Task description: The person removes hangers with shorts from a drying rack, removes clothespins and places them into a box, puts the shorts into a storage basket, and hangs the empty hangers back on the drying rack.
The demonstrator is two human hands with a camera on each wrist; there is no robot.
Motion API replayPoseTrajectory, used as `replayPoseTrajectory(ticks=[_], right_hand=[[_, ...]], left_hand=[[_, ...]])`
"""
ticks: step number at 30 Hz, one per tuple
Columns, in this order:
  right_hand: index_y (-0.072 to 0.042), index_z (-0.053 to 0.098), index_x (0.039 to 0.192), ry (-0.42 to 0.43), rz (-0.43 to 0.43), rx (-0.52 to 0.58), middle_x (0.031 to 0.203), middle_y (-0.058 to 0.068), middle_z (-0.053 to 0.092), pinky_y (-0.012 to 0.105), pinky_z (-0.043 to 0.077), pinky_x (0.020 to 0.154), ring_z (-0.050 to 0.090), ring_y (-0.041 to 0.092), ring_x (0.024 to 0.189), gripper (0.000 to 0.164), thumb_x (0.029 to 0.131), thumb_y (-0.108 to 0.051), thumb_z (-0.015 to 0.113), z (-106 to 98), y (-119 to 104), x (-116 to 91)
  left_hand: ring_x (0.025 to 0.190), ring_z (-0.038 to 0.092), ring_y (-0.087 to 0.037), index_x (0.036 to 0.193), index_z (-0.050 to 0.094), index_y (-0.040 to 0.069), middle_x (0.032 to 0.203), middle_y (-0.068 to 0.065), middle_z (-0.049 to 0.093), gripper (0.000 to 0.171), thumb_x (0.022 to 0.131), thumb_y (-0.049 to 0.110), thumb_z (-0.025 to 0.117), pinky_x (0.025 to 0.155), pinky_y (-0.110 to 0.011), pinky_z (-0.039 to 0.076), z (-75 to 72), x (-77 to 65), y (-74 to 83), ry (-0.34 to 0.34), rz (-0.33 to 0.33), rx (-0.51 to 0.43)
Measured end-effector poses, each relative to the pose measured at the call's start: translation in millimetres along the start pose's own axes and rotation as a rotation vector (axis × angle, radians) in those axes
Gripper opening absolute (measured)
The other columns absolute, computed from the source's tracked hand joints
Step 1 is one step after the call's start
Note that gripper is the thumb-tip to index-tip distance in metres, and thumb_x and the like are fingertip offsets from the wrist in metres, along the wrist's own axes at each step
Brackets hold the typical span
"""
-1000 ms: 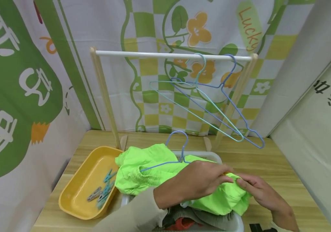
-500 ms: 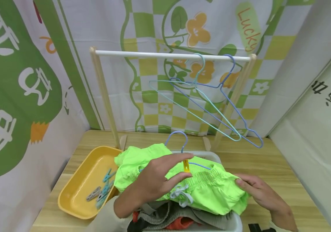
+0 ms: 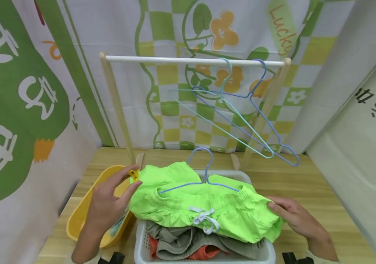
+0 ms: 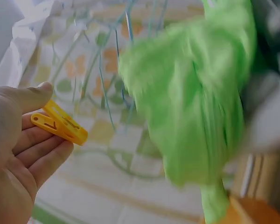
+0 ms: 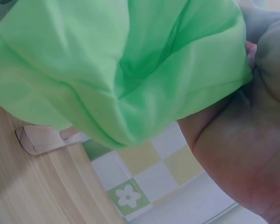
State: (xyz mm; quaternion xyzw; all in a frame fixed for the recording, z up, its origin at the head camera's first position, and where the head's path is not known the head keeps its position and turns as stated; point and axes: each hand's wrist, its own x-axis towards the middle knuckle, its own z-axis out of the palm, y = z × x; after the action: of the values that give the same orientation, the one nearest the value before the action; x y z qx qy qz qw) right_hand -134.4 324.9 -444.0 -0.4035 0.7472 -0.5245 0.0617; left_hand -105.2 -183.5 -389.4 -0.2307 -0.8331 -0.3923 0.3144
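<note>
Neon green shorts [image 3: 234, 216] with a white drawstring lie over a grey basket [image 3: 138, 245]. A blue hanger [image 3: 205, 176] sits at their waistband, its hook standing up. My left hand [image 3: 107, 203] pinches a yellow clothespin [image 4: 60, 123] between thumb and fingers, at the left end of the shorts and over the yellow tub. At the other end, my right hand [image 3: 295, 216] grips the edge of the shorts between thumb and fingers. In the right wrist view the fabric hides most of those fingers.
Several clothespins lie in the yellow tub [image 3: 76, 220], partly hidden by my left arm. Behind stands a rack with a white rail [image 3: 161, 59], carrying a mint hanger [image 3: 201, 115] and another blue hanger [image 3: 275, 135]. Grey-brown clothes [image 3: 174, 244] fill the basket.
My left hand has left the right end of the waistband and moved left across the shorts, carrying the yellow clothespin. The right hand has kept its place.
</note>
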Motion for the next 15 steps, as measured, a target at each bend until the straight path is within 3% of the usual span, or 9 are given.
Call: replayPoseTrajectory(ticks=[3,6,9,12,15], right_hand=[[0.002,0.063,0.133,0.002,0.012,-0.013,0.120,0.008,0.071,0.025,0.053,0.092,0.067,0.014,0.108,0.048,0.100,0.021,0.034,0,0,1],[0.005,0.062,0.133,-0.012,-0.009,0.012,0.120,0.010,0.071,0.026,0.054,0.090,0.067,0.015,0.107,0.048,0.099,0.023,0.033,0,2,1],[0.006,0.060,0.137,-0.014,-0.008,0.026,0.126,0.009,0.070,0.026,0.053,0.093,0.066,0.015,0.112,0.049,0.099,0.022,0.033,0,2,1],[0.007,0.059,0.137,-0.010,-0.009,0.019,0.127,0.010,0.070,0.026,0.054,0.093,0.066,0.015,0.112,0.049,0.099,0.022,0.032,0,2,1],[0.005,0.061,0.134,-0.003,0.001,0.021,0.121,0.009,0.071,0.027,0.055,0.090,0.067,0.015,0.107,0.048,0.099,0.022,0.033,1,2,0]], left_hand=[[0.102,0.072,-0.035,0.128,0.069,0.002,0.120,-0.009,0.073,0.049,0.082,-0.006,0.083,0.093,-0.020,0.052,-14.9,-16.3,-18.7,-0.020,-0.085,0.111],[0.098,0.073,-0.037,0.125,0.069,0.002,0.116,-0.012,0.074,0.042,0.085,0.000,0.083,0.086,-0.036,0.059,-24.7,-34.4,-35.7,-0.093,-0.182,0.201],[0.096,0.071,-0.037,0.125,0.069,-0.001,0.113,-0.016,0.073,0.037,0.091,0.009,0.080,0.080,-0.054,0.058,-29.6,-53.0,-50.6,-0.217,-0.303,0.260],[0.092,0.069,-0.031,0.126,0.069,-0.002,0.106,-0.013,0.073,0.039,0.094,0.019,0.078,0.076,-0.052,0.057,-30.8,-69.2,-63.9,-0.340,-0.414,0.294],[0.087,0.066,-0.025,0.125,0.069,-0.004,0.098,-0.008,0.072,0.041,0.096,0.024,0.077,0.073,-0.046,0.056,-30.9,-80.5,-74.5,-0.417,-0.478,0.307]])
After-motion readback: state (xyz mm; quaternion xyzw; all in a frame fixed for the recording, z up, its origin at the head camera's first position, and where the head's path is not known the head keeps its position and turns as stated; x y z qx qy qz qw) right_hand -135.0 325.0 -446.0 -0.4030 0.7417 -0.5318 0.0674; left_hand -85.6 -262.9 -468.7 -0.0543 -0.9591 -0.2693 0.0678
